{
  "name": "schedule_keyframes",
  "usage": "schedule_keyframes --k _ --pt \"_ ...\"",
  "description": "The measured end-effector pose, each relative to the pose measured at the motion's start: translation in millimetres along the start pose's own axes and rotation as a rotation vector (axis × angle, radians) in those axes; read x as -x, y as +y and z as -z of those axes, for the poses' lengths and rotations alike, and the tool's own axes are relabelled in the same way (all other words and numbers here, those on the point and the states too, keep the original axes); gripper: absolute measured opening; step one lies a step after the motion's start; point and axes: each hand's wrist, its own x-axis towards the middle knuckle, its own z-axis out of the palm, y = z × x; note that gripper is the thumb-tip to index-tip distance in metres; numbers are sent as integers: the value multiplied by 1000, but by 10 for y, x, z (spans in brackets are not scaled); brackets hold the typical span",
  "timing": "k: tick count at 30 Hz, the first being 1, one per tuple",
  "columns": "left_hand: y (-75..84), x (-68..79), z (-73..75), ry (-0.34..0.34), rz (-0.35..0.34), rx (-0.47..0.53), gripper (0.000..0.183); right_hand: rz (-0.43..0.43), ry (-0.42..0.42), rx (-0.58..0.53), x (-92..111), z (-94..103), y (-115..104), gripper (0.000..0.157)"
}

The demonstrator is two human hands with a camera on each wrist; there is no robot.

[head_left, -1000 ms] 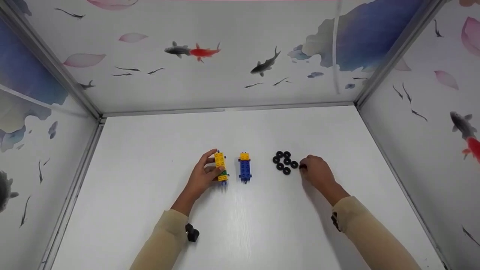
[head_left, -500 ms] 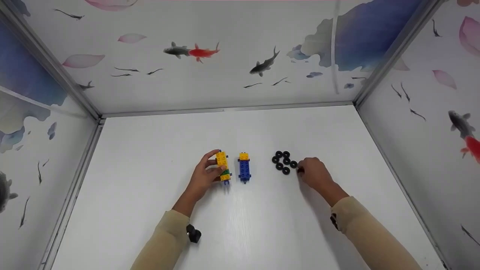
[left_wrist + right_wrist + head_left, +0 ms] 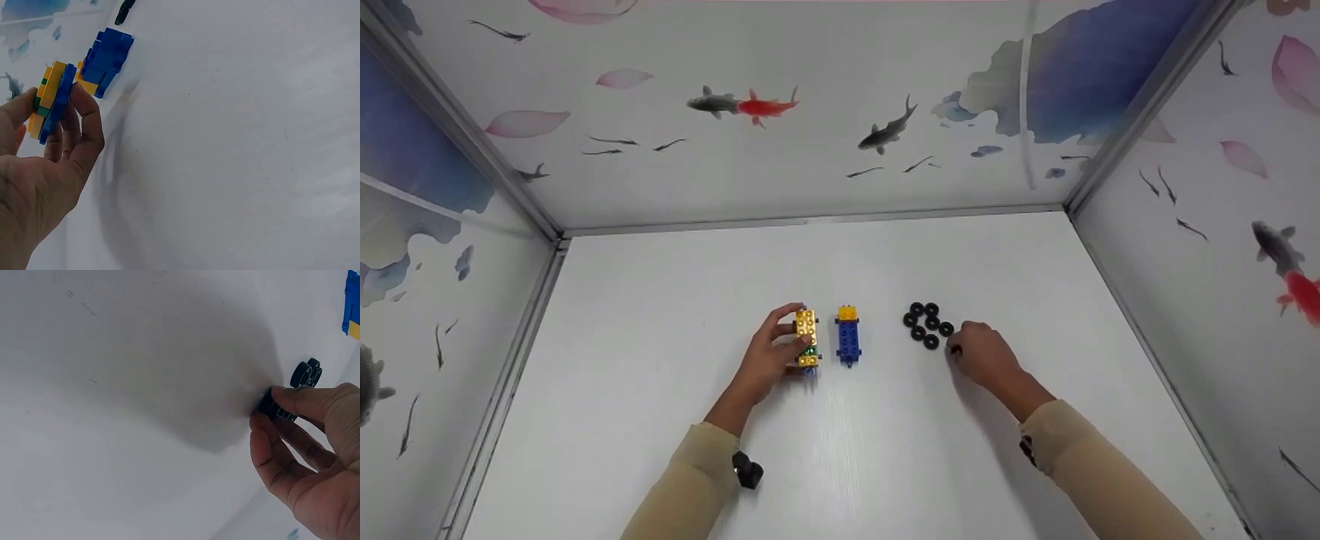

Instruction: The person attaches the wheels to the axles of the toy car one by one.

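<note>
My left hand grips a toy car body of yellow, green and blue building blocks, thumb on the studded side and fingers on the blue base in the left wrist view. To its right on the table lies a second car body, blue with a yellow block at the far end. My right hand pinches a small black toy wheel between thumb and fingers, low over the table. Just left of that hand, several more black wheels lie in a loose cluster.
The white table is bordered by printed panels with fish and petals on the left, back and right. A metal strip runs along its back edge. Each sleeve carries a dark wrist device.
My left hand has shifted slightly right with the car body, which now points straighter away from me. The right hand has moved a little left and nearer to me, still pinching the wheel.
</note>
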Motion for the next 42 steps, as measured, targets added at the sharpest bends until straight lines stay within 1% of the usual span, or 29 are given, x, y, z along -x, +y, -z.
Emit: schedule_keyframes --k 3,5,8,11,16,20,25,28,31,34,37,42 --pt "8 5 -13 5 13 -27 58 8 -8 -5 17 -20 -17 25" --pt "9 6 -17 6 15 -39 54 -1 -17 -28 32 -32 -27 26" --pt "5 5 -19 3 20 -18 50 10 -21 -56 51 -44 -33 25" --pt "-5 -7 -20 -4 28 8 50 31 -19 -75 63 -54 -38 23" --pt "-11 -12 -30 1 43 5 56 35 -32 -88 54 -76 -76 21" --pt "-10 -2 -38 10 50 15 66 20 -43 -70 48 -85 -142 18" --pt "-26 -16 -42 18 64 27 80 43 -14 -24 30 -66 -252 17" --pt "-39 -17 -48 19 71 28 81 46 -4 -28 7 -36 -327 21" --pt "-50 -11 -56 19 76 30 81 29 -13 -47 -15 -7 -402 28" --pt "-61 -7 -60 10 75 27 80 33 -16 -49 -36 21 -469 32" --pt "-63 2 -63 -2 76 29 80 69 0 -41 -64 36 -522 31" --pt "-55 18 -66 -21 73 48 81 94 25 -46 -139 46 -601 29"
